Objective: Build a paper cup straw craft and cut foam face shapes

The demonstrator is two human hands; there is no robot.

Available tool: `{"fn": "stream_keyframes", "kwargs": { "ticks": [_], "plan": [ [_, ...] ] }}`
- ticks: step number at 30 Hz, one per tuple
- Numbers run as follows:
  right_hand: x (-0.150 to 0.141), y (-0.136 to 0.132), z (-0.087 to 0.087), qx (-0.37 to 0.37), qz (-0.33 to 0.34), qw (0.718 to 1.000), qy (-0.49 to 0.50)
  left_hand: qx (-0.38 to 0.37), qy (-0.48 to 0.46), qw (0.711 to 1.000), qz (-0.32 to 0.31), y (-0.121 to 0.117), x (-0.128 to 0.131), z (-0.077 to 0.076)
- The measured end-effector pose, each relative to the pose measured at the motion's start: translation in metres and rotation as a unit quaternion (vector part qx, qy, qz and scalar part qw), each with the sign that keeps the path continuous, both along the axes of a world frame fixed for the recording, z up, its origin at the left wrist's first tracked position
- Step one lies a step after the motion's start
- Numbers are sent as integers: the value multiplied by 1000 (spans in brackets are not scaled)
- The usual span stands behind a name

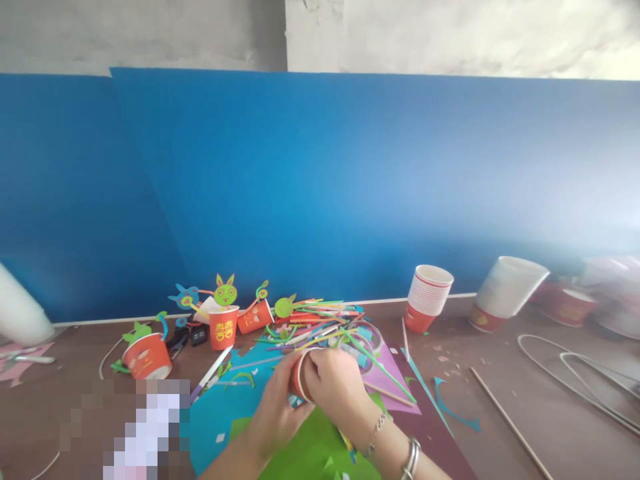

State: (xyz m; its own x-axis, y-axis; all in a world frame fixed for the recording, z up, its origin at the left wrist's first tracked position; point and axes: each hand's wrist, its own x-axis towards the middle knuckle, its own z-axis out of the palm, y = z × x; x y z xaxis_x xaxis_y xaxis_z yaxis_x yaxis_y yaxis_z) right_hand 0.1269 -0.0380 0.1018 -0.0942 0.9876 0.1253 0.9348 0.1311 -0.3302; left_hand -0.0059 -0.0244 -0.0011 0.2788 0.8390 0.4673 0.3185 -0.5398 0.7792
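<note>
A red and white paper cup [299,377] is tilted on its side above the coloured paper, its mouth toward my right hand. My left hand [277,403] is closed around the cup from the left. Bent fingers of my right hand [336,383] grip at the cup's mouth, with the fingertips partly hidden. A green paper sheet [300,450] and a blue sheet [215,417] lie under my hands. Just beyond is a heap of coloured pipe cleaners and sticks [320,323].
Red cups with paper animal shapes, one with a green rabbit [225,293], stand at the left. To the right are a cup stack [430,293], another tilted stack [507,290], a thin wooden stick [510,420] and a looped cable [570,373]. A blue partition [320,187] rises behind.
</note>
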Motion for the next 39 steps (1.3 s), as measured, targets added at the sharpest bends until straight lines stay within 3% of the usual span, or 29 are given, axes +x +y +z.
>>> {"fn": "stream_keyframes", "kwargs": {
  "ticks": [5,11,14,21,28,39],
  "plan": [
    [-3,-1,-2,6,-33,999,-13,13,14,1000,-2,1,-1,1],
    [1,2,-1,9,32,999,-8,-31,-27,999,-5,0,-1,7],
    [4,3,0,-1,24,1000,-15,-42,-41,998,-9,-2,2,9],
    [3,1,5,-14,-18,999,32,-14,-45,999,16,-3,4,10],
    [0,1,-3,23,-48,998,42,7,-40,999,23,-1,3,8],
    [3,1,-2,35,16,996,82,91,-16,995,34,3,-3,5]
  ]
}}
